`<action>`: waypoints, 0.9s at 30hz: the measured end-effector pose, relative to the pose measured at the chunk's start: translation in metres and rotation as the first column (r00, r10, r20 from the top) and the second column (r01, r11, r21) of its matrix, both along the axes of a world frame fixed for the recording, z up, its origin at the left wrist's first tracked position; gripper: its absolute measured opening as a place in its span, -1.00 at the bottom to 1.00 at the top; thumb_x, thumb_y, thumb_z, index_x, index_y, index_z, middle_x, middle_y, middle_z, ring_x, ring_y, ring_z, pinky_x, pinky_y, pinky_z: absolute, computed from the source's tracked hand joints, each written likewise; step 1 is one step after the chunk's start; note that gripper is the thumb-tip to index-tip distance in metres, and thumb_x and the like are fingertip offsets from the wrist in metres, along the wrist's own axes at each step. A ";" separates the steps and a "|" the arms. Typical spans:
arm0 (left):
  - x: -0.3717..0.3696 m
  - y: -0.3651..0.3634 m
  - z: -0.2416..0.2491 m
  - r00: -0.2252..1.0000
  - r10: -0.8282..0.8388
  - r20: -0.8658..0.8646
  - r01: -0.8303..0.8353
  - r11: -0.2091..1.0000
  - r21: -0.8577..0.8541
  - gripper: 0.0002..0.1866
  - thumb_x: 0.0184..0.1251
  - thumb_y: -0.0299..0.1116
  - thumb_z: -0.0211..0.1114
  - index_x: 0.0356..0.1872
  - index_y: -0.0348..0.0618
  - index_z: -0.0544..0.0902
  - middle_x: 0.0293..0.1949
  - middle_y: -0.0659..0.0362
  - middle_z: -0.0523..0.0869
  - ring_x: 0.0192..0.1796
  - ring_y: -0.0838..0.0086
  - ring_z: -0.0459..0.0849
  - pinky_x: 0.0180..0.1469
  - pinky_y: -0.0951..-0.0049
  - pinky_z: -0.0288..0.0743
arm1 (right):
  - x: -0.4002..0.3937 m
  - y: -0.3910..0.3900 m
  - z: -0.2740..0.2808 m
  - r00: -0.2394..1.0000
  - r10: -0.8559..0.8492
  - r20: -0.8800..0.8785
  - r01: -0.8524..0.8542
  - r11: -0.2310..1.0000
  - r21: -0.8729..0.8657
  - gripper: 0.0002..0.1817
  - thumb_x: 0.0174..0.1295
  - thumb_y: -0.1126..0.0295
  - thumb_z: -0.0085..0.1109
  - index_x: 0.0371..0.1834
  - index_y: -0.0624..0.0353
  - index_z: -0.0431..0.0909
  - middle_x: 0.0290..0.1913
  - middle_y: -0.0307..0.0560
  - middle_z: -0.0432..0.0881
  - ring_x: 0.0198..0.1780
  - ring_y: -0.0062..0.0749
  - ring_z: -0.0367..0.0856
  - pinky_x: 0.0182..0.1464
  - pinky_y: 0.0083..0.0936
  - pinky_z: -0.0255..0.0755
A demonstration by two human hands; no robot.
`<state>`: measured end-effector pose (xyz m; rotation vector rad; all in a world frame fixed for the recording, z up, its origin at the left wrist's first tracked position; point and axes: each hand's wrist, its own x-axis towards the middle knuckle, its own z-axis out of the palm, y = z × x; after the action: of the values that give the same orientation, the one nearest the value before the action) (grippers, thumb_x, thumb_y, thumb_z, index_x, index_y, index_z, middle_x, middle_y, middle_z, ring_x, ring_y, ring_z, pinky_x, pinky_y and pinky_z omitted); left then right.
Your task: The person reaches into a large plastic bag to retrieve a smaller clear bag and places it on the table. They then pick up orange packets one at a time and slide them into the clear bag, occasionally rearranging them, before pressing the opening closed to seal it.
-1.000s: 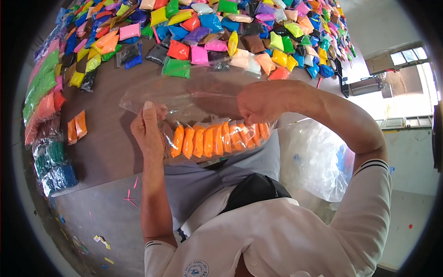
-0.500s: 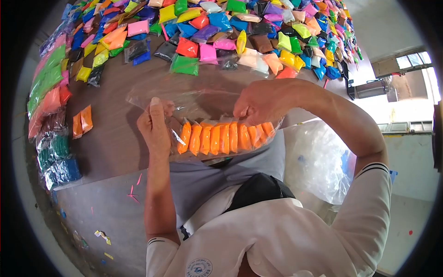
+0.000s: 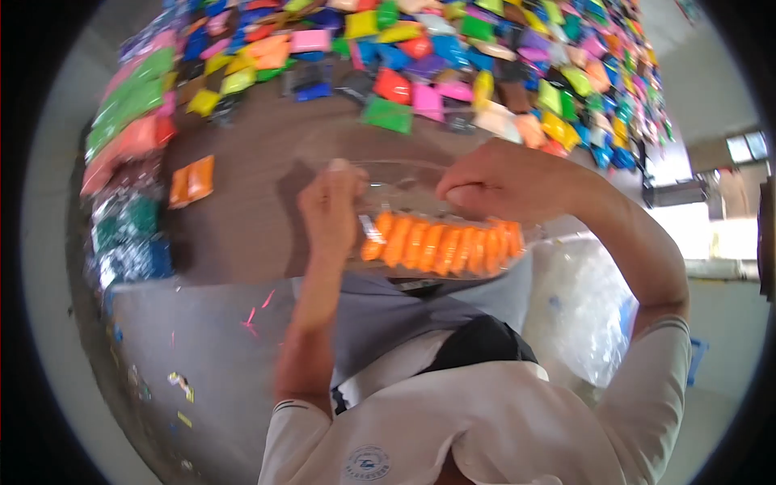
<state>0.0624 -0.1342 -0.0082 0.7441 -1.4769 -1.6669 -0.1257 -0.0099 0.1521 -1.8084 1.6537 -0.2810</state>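
Observation:
A clear plastic bag (image 3: 442,245) hangs at the table's near edge, with several orange packets (image 3: 432,246) lined up in a row inside it. My left hand (image 3: 330,212) is closed on the bag's left end, fingers pinched at its upper corner. On the right, my right hand (image 3: 505,182) is curled closed over the bag's upper edge, just above the packets. Both hands are somewhat blurred. Apart from the bag, a pair of orange packets (image 3: 191,182) lies on the brown table (image 3: 242,218) to the left.
A wide heap of colourful packets (image 3: 477,28) covers the table's far side. Stacked bags of green packets (image 3: 133,109) and dark teal ones (image 3: 129,224) line the left edge. A large clear plastic bag (image 3: 578,311) of pale contents is at the lower right.
The camera view has shifted, so the table and heap appear further right. Both hands still hold the bag, and its upper film is less spread between them.

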 end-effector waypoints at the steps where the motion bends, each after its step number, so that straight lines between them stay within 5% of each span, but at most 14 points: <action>1: 0.003 0.000 0.004 0.998 0.001 0.062 0.000 1.000 -0.015 -0.61 0.52 -0.19 0.07 -0.41 -0.29 0.63 -0.51 0.29 0.55 -0.41 0.68 0.44 -0.34 0.56 0.33 | 0.009 -0.003 0.005 0.997 -0.027 0.071 0.034 0.995 -0.095 -0.78 0.28 0.37 0.07 -0.13 0.25 0.60 -0.32 -0.02 0.65 -0.30 -0.19 0.61 -0.20 -0.42 0.47; 2: 0.005 -0.001 0.008 0.992 0.003 0.126 0.001 1.000 -0.030 -0.61 0.51 -0.17 0.09 -0.41 -0.29 0.62 -0.52 0.30 0.53 -0.41 0.68 0.43 -0.35 0.56 0.32 | 0.021 -0.008 0.013 0.988 -0.047 0.150 0.074 0.980 -0.186 -0.80 0.29 0.38 0.08 -0.14 0.25 0.60 -0.33 -0.01 0.65 -0.34 -0.20 0.61 -0.25 -0.45 0.47; 5: -0.004 -0.001 0.005 0.998 0.047 -0.036 -0.051 0.990 -0.128 -0.64 0.49 -0.19 0.10 -0.34 -0.33 0.62 -0.43 0.21 0.62 -0.32 0.55 0.56 -0.26 0.46 0.42 | 0.065 -0.032 0.047 0.945 -0.078 0.318 0.148 0.968 -0.205 -0.78 0.25 0.35 -0.01 -0.25 0.25 0.59 -0.30 0.07 0.64 -0.21 -0.03 0.62 -0.16 -0.21 0.47; 8: -0.017 0.001 0.002 0.973 0.108 -0.206 -0.155 0.960 -0.232 -0.68 0.46 -0.22 0.12 -0.25 -0.33 0.62 -0.31 0.12 0.68 -0.19 0.38 0.64 -0.13 0.33 0.48 | 0.099 -0.079 0.028 0.977 0.123 0.176 0.003 0.813 -0.582 -0.82 0.25 0.38 0.11 -0.19 0.22 0.61 -0.30 -0.01 0.67 -0.35 -0.10 0.63 -0.28 -0.41 0.49; 12: -0.007 0.007 -0.036 0.991 0.126 -0.044 -0.133 0.904 -0.406 -0.71 0.43 -0.24 0.14 -0.18 -0.31 0.62 -0.20 0.07 0.69 -0.08 0.26 0.65 -0.02 0.25 0.48 | 0.159 -0.152 0.008 0.997 0.008 -0.082 -0.050 0.847 -0.530 -0.82 0.21 0.41 0.02 -0.32 0.27 0.59 -0.35 0.04 0.67 -0.30 0.01 0.65 -0.25 -0.19 0.51; 15: 0.000 -0.001 -0.040 0.981 0.129 0.142 -0.025 0.821 -0.570 -0.70 0.42 -0.22 0.16 -0.08 -0.26 0.60 -0.07 0.00 0.68 0.03 0.10 0.61 0.09 0.13 0.44 | 0.182 -0.202 -0.007 0.959 0.146 -0.244 -0.231 0.901 -0.366 -0.77 0.12 0.43 0.08 -0.23 0.34 0.60 -0.24 0.20 0.66 -0.19 0.06 0.65 -0.20 -0.08 0.51; 19: -0.006 0.005 -0.044 1.000 -0.008 -0.023 0.000 0.950 -0.313 -0.72 0.48 -0.20 0.10 -0.22 -0.21 0.61 -0.29 0.12 0.65 -0.21 0.31 0.60 -0.14 0.25 0.46 | 0.211 -0.242 -0.052 0.944 0.053 -0.326 -0.168 0.927 -0.335 -0.70 0.04 0.42 0.20 -0.16 0.33 0.60 -0.17 0.19 0.65 -0.14 0.00 0.65 -0.18 -0.09 0.52; 21: 0.003 0.002 0.006 0.987 -0.128 0.102 0.136 0.988 -0.076 -0.70 0.55 -0.22 -0.01 -0.23 -0.16 0.62 -0.45 0.20 0.63 -0.40 0.45 0.56 -0.31 0.35 0.46 | 0.224 -0.254 -0.103 0.926 -0.131 -0.353 -0.113 0.797 -0.593 -0.79 0.01 0.36 0.24 -0.32 0.24 0.65 -0.32 0.08 0.67 -0.20 -0.10 0.68 -0.22 -0.15 0.51; 22: 0.006 0.002 0.016 0.992 -0.086 0.089 0.093 0.992 -0.086 -0.69 0.54 -0.19 0.01 -0.29 -0.16 0.60 -0.53 0.24 0.56 -0.47 0.44 0.50 -0.36 0.33 0.42 | 0.228 -0.254 -0.111 0.911 -0.226 -0.344 -0.091 0.705 -0.703 -0.83 -0.01 0.34 0.26 -0.40 0.20 0.68 -0.40 0.03 0.68 -0.23 -0.15 0.69 -0.25 -0.19 0.50; 25: 0.010 0.004 0.022 0.999 -0.019 0.038 0.025 0.988 -0.155 -0.66 0.50 -0.13 0.07 -0.39 -0.15 0.57 -0.65 0.29 0.44 -0.58 0.44 0.38 -0.44 0.31 0.36 | 0.219 -0.258 -0.114 0.946 -0.137 -0.295 -0.129 0.676 -0.726 -0.80 0.00 0.30 0.27 -0.40 0.21 0.67 -0.34 0.04 0.68 -0.20 -0.18 0.68 -0.23 -0.21 0.51; 27: 0.007 -0.001 -0.009 0.999 -0.054 -0.006 0.049 0.936 -0.348 -0.68 0.47 -0.10 0.12 -0.30 -0.16 0.56 -0.49 0.25 0.48 -0.45 0.47 0.42 -0.37 0.35 0.38 | 0.213 -0.254 -0.101 0.947 -0.018 -0.322 -0.152 0.855 -0.496 -0.68 0.07 0.29 0.25 -0.18 0.29 0.60 -0.24 0.18 0.63 -0.20 0.00 0.66 -0.19 -0.13 0.54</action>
<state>0.0697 -0.1350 -0.0171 0.4990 -1.7328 -1.3894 0.0876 -0.2639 0.0515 -2.4160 1.8482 -0.4587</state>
